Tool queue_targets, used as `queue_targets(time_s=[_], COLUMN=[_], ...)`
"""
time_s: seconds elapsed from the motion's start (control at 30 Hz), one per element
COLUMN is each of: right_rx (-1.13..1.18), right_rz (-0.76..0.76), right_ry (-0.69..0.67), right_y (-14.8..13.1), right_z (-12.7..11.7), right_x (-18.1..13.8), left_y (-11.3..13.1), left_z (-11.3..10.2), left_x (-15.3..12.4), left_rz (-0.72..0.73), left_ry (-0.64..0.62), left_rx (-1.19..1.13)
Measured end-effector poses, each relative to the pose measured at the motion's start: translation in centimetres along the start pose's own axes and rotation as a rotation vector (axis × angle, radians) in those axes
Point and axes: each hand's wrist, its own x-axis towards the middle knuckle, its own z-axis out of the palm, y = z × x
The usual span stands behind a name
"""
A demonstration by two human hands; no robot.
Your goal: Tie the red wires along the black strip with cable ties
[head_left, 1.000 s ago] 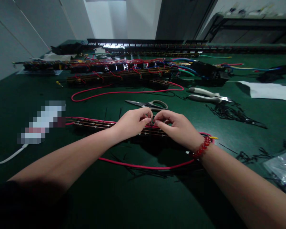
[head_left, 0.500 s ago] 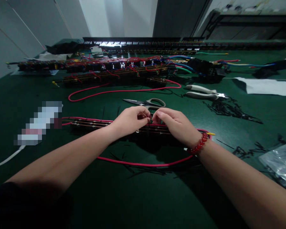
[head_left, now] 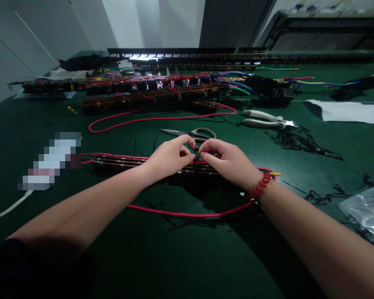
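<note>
My left hand [head_left: 170, 158] and my right hand [head_left: 229, 162] meet over a long dark strip [head_left: 118, 161] with brass rails that lies across the green table. Both pinch a thin black tie [head_left: 196, 154] at the strip's middle, fingertips almost touching. A red wire [head_left: 180, 213] runs along the strip and loops round in front of it. A red bead bracelet [head_left: 259, 187] sits on my right wrist.
Scissors [head_left: 193, 133] lie just behind my hands, grey-handled pliers [head_left: 264, 119] further right. Cut black tie ends [head_left: 299, 143] litter the right side. More wired strips [head_left: 149, 89] fill the back. A clear plastic bag [head_left: 366, 214] sits at the right edge, white paper [head_left: 345, 112] beyond.
My hands stayed over the strip's middle; the fingertips shifted slightly while working the tie. The view tilted a little.
</note>
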Motion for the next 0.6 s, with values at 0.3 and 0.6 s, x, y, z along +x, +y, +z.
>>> queue_targets(time_s=[0.3,0.6], right_rx=[0.067,0.131], right_rz=[0.029,0.007], right_ry=[0.029,0.095], right_y=[0.26,-0.17], right_z=[-0.11,-0.11], right_x=[-0.16,-0.58], left_y=[-0.1,0.27], left_z=[0.03,-0.04], left_x=[-0.09,-0.16], left_rz=[0.042,-0.001], left_ry=[-0.076,-0.095], left_rx=[-0.034,-0.025])
